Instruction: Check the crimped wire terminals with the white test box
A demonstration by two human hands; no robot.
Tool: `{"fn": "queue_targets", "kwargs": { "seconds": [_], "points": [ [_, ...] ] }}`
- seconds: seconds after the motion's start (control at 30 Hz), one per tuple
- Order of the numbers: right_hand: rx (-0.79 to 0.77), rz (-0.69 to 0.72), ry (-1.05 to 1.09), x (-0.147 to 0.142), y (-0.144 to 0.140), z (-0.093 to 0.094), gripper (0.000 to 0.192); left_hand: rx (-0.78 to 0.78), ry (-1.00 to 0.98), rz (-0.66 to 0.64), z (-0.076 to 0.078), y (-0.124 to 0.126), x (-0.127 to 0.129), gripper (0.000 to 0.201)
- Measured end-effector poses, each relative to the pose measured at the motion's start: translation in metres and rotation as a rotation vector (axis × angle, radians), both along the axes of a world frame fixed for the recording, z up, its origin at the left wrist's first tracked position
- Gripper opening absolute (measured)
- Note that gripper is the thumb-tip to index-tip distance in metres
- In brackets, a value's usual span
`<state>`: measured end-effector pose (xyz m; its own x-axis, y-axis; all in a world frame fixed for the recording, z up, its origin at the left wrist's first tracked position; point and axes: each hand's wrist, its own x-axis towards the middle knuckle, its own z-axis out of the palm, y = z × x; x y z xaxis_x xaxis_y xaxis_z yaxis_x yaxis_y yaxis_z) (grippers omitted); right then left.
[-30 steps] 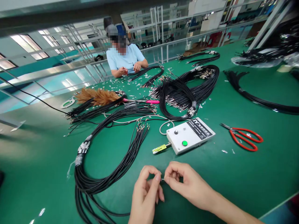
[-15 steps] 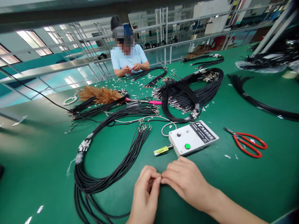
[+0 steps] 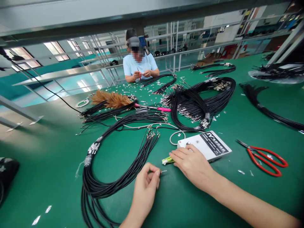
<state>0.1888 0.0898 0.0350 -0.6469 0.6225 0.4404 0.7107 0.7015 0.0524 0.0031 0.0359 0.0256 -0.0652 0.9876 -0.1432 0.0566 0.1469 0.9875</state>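
My left hand (image 3: 147, 182) is closed in a pinch around a thin wire, whose bare, light-coloured end (image 3: 163, 171) sticks out to the right of the fingertips. The rest of that wire is hidden in the hand. Just up and to the right, my right hand (image 3: 191, 161) has its fingers closed over the yellow-green clip (image 3: 168, 160) at the front of a white control box (image 3: 209, 148). The clip's tip shows to the left of the fingers, and the hand covers the near-left corner of the box. Left of my hands lies a tied bundle of black cables (image 3: 95, 177).
Red-handled scissors (image 3: 266, 160) lie on the right of the green table (image 3: 228, 196). More black cable bundles (image 3: 201, 98), a brown brush (image 3: 111, 98) and a pink-handled tool (image 3: 163, 109) lie farther back. Across the table sits a person (image 3: 140, 65) in light blue.
My hands have parted. The right hand has moved up onto the box's clip, and the wire end now shows at my left fingertips. The whole view has shifted slightly.
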Motion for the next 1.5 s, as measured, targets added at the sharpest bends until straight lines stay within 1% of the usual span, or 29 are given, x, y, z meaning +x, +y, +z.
{"fn": "queue_targets", "kwargs": {
  "seconds": [0.1,0.13,0.17,0.3,0.5,0.63,0.77,0.9,0.93,0.97,1.07,1.13,1.17,1.23,1.27,1.37,1.43,1.5],
  "points": [
    [0.002,-0.034,-0.038,-0.003,-0.001,0.001,0.038,-0.024,-0.012,0.004,0.003,0.003,0.002,0.024],
    [0.000,-0.050,-0.046,-0.004,-0.001,0.001,0.041,-0.025,-0.013,0.011,0.003,0.004,0.003,0.024],
    [-0.002,-0.065,-0.053,-0.005,-0.002,0.001,0.039,-0.024,-0.012,0.018,0.003,0.005,0.003,0.024],
    [-0.014,-0.067,-0.082,-0.006,0.000,0.001,0.011,-0.006,0.011,0.048,0.000,0.010,0.005,0.023],
    [-0.048,-0.017,-0.134,-0.008,0.009,0.009,0.022,0.062,0.086,0.095,-0.008,0.016,0.007,0.017],
    [-0.085,-0.018,-0.153,-0.009,0.011,0.014,0.021,0.093,0.123,0.114,-0.013,0.020,0.009,0.017],
    [-0.118,-0.028,-0.154,-0.011,0.012,0.013,0.021,0.112,0.148,0.120,-0.014,0.023,0.012,0.018],
    [-0.135,-0.047,-0.122,-0.015,0.011,0.015,0.013,0.124,0.168,0.120,-0.015,0.025,0.014,0.020],
    [-0.135,-0.049,-0.107,-0.013,0.009,0.017,0.009,0.125,0.171,0.121,-0.015,0.025,0.014,0.020],
    [-0.133,-0.050,-0.096,-0.010,0.007,0.020,0.010,0.126,0.173,0.122,-0.015,0.025,0.014,0.021],
    [-0.115,-0.055,0.036,0.013,-0.005,0.026,0.023,0.124,0.168,0.121,-0.016,0.025,0.012,0.022],
    [-0.102,-0.094,0.229,0.036,-0.017,0.023,0.023,0.123,0.153,0.118,-0.016,0.025,0.011,0.024],
    [-0.069,-0.130,0.313,0.047,-0.024,0.019,0.023,0.123,0.142,0.115,-0.016,0.025,0.011,0.025],
    [-0.031,-0.222,0.387,0.066,-0.039,0.008,0.024,0.122,0.118,0.107,-0.016,0.026,0.010,0.027],
    [-0.030,-0.242,0.390,0.072,-0.045,0.002,0.027,0.121,0.108,0.103,-0.017,0.027,0.010,0.027],
    [-0.041,-0.201,0.335,0.071,-0.058,-0.011,0.028,0.112,0.095,0.091,-0.018,0.028,0.009,0.027],
    [0.002,-0.202,0.348,0.062,-0.061,-0.013,0.023,0.105,0.103,0.091,-0.018,0.028,0.009,0.026],
    [0.064,-0.244,0.400,0.054,-0.061,-0.011,0.017,0.099,0.120,0.100,-0.018,0.028,0.007,0.023]
  ]
}}
